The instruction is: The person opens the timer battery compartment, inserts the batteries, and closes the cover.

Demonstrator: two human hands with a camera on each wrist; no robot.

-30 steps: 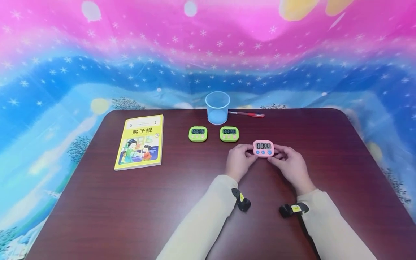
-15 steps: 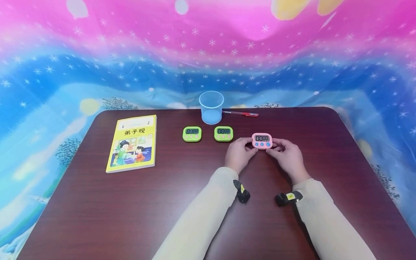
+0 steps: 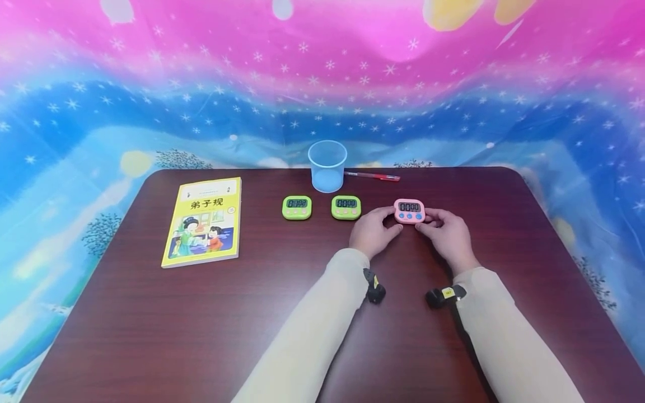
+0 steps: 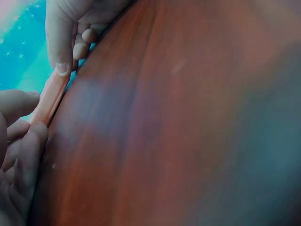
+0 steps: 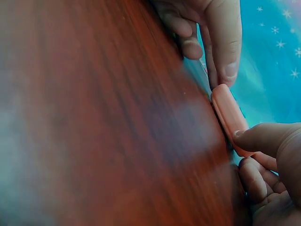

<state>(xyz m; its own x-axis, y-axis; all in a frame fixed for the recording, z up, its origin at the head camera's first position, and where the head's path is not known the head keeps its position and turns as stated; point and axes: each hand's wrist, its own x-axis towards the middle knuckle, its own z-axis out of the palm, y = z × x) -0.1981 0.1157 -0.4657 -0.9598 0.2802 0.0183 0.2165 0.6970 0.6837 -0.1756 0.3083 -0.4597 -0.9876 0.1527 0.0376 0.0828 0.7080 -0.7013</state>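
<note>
A pink digital timer [image 3: 409, 211] with three blue buttons shows zeros on its screen. My left hand [image 3: 374, 230] pinches its left end between thumb and fingers, and my right hand [image 3: 447, 238] pinches the right end. In the right wrist view, the timer's pink edge [image 5: 228, 113] lies right at the tabletop, with a thumb at each end. The left wrist view gives the same edge [image 4: 49, 99] between the fingertips. To the left, roughly in a row with it, lie two green timers: a nearer one [image 3: 346, 207] at zeros and a farther one [image 3: 297, 207] with other digits.
A blue translucent cup [image 3: 327, 168] stands near the back edge of the dark wooden table [image 3: 227, 324]. Beside it lies a red pen [image 3: 375, 176]. At the left is a yellow picture book [image 3: 204, 224]. A patterned cloth [image 3: 322, 84] hangs behind the table.
Both hands have moved the pink timer away from me and slightly right, level with the green timers. The head view has shifted a little. The far-left green timer's digits have changed.
</note>
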